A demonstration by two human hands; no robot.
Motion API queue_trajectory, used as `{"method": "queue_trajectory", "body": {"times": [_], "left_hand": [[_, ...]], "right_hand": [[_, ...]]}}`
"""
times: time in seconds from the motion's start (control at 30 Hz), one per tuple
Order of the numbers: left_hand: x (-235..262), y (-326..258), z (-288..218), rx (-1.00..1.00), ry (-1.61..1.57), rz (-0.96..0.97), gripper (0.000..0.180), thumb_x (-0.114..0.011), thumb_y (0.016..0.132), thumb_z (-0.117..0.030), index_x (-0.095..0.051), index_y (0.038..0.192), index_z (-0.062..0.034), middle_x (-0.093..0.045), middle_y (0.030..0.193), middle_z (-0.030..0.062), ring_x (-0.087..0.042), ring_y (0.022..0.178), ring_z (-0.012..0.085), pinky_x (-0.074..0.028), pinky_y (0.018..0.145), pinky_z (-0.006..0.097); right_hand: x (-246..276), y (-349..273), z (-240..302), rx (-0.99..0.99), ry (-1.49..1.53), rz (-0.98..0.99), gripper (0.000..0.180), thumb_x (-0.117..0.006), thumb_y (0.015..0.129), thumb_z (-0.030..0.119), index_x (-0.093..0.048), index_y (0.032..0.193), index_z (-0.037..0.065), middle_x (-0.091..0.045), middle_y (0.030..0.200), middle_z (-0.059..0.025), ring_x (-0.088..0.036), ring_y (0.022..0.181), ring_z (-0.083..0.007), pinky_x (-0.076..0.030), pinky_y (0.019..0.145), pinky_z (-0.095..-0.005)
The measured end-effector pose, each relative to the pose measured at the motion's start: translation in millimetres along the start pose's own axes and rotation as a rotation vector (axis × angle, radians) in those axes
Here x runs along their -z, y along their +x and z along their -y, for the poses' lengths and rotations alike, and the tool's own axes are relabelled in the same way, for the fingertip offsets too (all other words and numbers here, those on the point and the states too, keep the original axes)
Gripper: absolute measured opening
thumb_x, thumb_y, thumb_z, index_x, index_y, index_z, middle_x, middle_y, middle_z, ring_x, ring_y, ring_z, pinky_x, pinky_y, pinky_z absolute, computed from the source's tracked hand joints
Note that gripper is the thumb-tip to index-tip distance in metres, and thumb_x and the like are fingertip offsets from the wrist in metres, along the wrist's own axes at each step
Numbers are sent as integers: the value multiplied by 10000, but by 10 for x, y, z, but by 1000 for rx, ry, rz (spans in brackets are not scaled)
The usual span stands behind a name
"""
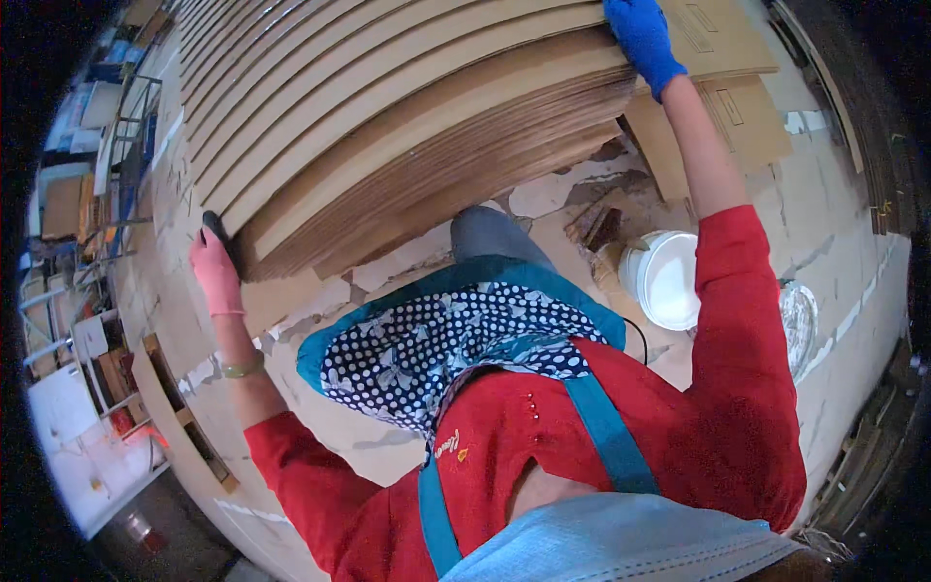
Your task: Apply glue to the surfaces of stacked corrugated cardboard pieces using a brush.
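A tall stack of brown cardboard sheets fills the upper middle, its upper sheets fanned back in overlapping steps. My left hand, in a pink glove with black fingertips, grips the near left corner of the sheets. At their right end my right hand, in a blue glove, is closed over the edge; its fingertips are partly cut off by the top of the picture. My arms are spread wide, one hand at each end of the stack.
A white bucket stands on the floor right of my knee, with a foil-like round container beyond it. More flat cardboard pieces lie at the upper right. Along the left stand metal racks and a white-topped table.
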State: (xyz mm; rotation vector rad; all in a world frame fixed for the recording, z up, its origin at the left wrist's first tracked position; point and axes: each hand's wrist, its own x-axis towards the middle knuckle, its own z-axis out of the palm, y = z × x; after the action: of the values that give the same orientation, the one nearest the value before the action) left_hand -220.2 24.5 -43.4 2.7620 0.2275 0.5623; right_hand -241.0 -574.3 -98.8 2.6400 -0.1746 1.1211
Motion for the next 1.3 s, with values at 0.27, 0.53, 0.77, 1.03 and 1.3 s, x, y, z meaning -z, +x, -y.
{"method": "queue_trajectory", "body": {"times": [0.27,0.53,0.77,1.03,1.3], "left_hand": [[224,-6,-59,339,-966,36,407,-477,861,-421,-652,962,-67,-612,763,89,-562,661,180,-435,653,310],[-263,83,-49,394,-929,282,407,-519,830,-476,-582,694,-98,-404,557,-16,-345,451,112,-248,410,254],[93,263,191,374,-618,267,416,-531,816,-495,-626,812,-90,-477,589,-6,-429,471,140,-288,417,260],[83,446,352,-372,-241,348,302,-553,828,-349,-639,901,-69,-587,642,126,-567,558,212,-402,489,311],[49,75,-69,-46,-402,58,190,-572,788,-172,-567,721,6,-501,576,47,-466,519,139,-384,499,312]], "right_hand": [[554,368,-93,-625,824,355,204,-462,873,208,-584,884,45,-581,669,-105,-577,611,-205,-460,517,-326],[-495,1,243,45,-50,-178,285,-517,847,293,-592,872,19,-619,792,-159,-598,713,-236,-468,581,-348],[125,110,280,-288,795,204,471,-473,845,460,-612,902,13,-614,805,-204,-594,755,-333,-443,681,-392],[142,119,248,-425,829,319,451,-489,846,436,-610,916,8,-614,839,-206,-586,817,-343,-440,719,-384],[546,297,441,-510,580,315,366,-512,844,360,-609,911,13,-623,847,-195,-601,813,-305,-457,718,-377]]}}
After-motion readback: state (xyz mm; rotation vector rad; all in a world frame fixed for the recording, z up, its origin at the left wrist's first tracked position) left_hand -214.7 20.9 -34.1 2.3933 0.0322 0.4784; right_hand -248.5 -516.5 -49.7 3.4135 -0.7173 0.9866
